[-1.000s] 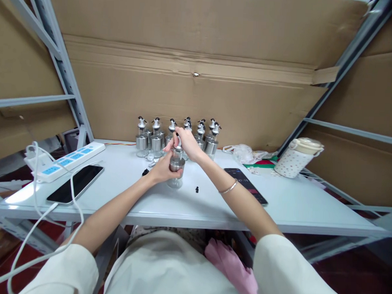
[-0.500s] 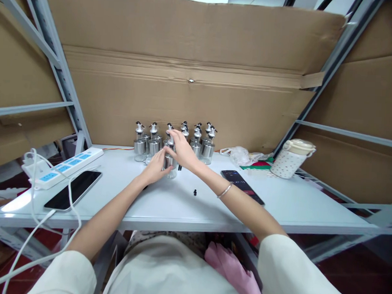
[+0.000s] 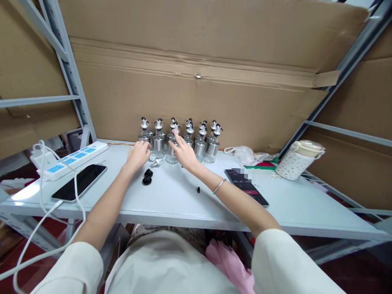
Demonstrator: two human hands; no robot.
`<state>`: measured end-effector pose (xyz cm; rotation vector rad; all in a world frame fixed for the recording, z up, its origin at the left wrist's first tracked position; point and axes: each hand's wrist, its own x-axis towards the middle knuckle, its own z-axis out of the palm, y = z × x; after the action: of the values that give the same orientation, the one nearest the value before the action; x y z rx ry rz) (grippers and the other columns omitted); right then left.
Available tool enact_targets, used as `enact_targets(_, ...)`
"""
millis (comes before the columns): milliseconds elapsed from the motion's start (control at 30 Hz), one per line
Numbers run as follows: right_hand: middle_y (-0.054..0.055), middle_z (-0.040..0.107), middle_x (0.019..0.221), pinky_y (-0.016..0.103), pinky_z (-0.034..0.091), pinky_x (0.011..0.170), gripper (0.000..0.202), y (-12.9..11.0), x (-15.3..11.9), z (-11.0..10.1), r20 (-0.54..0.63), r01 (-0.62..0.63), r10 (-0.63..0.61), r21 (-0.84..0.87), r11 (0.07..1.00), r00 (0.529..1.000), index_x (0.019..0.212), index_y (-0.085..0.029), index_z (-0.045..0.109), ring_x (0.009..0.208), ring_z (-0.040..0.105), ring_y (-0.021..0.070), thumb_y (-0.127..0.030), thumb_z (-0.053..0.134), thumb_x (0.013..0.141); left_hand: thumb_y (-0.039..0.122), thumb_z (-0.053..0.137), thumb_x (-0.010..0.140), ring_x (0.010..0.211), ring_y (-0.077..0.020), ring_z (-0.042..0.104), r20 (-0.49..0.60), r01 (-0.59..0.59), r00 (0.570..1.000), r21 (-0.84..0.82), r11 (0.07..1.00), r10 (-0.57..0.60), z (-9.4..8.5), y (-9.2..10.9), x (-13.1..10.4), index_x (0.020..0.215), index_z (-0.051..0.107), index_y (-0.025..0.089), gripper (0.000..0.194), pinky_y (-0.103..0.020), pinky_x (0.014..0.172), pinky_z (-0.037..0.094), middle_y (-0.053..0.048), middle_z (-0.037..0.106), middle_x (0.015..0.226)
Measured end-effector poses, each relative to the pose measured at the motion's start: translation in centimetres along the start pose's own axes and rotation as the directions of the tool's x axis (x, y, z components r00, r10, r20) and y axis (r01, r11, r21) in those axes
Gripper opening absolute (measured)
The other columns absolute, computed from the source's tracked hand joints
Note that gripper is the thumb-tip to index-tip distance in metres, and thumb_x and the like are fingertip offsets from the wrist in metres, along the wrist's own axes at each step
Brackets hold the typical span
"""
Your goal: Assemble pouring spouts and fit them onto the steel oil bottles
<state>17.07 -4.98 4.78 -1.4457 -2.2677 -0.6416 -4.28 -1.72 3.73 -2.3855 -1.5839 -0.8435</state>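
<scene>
Oil bottles of clear glass with steel sleeves and black-tipped pourer spouts stand upright in a cluster; one bottle [image 3: 158, 142] is left of centre. My right hand [image 3: 184, 156] is closed around the upper part of a front bottle [image 3: 171, 153], index finger along its spout. My left hand [image 3: 139, 156], fingers loosely bent and apart, hovers in front of the leftmost bottle [image 3: 144, 129]; nothing shows in it. Just right of it lie a round clear piece [image 3: 152, 157] and a small silver spout part [image 3: 155, 164]. Black round caps [image 3: 147, 178] lie nearer me.
A tiny black stopper [image 3: 198, 190] and a phone [image 3: 246, 187] lie to the right. Farther right are a plastic bag [image 3: 244, 155] and a dotted tumbler [image 3: 298, 160]. At left sit a power strip [image 3: 75, 159], another phone [image 3: 80, 183] and white cables. Cardboard [image 3: 198, 103] walls the back.
My left hand has left the front bottle and moved left, uncovering the black caps and silver part. My right hand and the bottle have shifted back, into the cluster. The view has tilted slightly.
</scene>
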Motion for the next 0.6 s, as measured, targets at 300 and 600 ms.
enact_targets(300,0.012,0.016,0.155,0.05,0.049,0.085,0.051,0.2,1.3,0.7,-0.011,-0.059,0.061,0.095,0.994,0.998,0.131,-0.018,0.048,0.13,0.035,0.033,-0.003,0.04,0.083,0.01,0.051,0.077,0.1,-0.0237,0.054,0.312,-0.251,0.915,-0.052,0.967,0.254,1.6,0.2,-0.1,0.093,0.068,0.02,0.026,-0.032,0.086,0.043,-0.008,0.062,0.102)
enact_targets(600,0.01,0.068,0.097,0.036,0.049,0.081,0.021,1.0,-3.4,-0.5,-0.129,0.095,-0.019,0.608,0.788,0.991,0.099,-0.017,0.065,0.091,0.06,0.0209,-0.028,0.06,0.082,0.028,0.064,0.077,0.076,-0.0157,0.062,0.141,-0.19,0.952,-0.421,0.887,0.271,1.0,3.1,-0.4,0.081,0.064,0.016,0.013,-0.025,0.073,0.045,-0.002,0.068,0.08)
